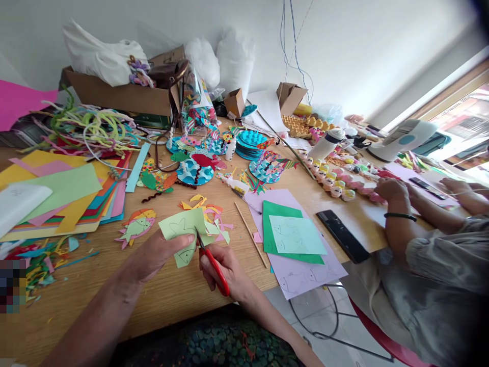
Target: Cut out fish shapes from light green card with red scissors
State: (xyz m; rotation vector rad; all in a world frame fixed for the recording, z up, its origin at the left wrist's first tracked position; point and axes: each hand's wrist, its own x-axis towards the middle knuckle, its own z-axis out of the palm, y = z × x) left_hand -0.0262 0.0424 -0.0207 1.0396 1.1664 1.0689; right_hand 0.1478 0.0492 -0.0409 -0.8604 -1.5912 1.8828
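Note:
My left hand (158,251) pinches a piece of light green paper (178,224) with a fish outline drawn on it, thumb on top. In my right hand (229,267) are red-handled scissors (218,272), their blades at the paper's right part, beside the drawn fish. Cut paper scraps (214,216) in green, orange and pink lie just beyond the paper. Left of it rests a small pile of cut-out paper fish (139,226). A thin wooden stick (250,233) lies on the table to the right of the scissors.
Coloured paper sheets (84,196) are stacked at the left, near pipe cleaners (91,127). Purple paper (305,278) with drawn fish overhangs the table edge. A black phone (342,235) lies right of it. Decorated blue discs (194,171) stand farther back. Another person's hands (393,188) work at the right.

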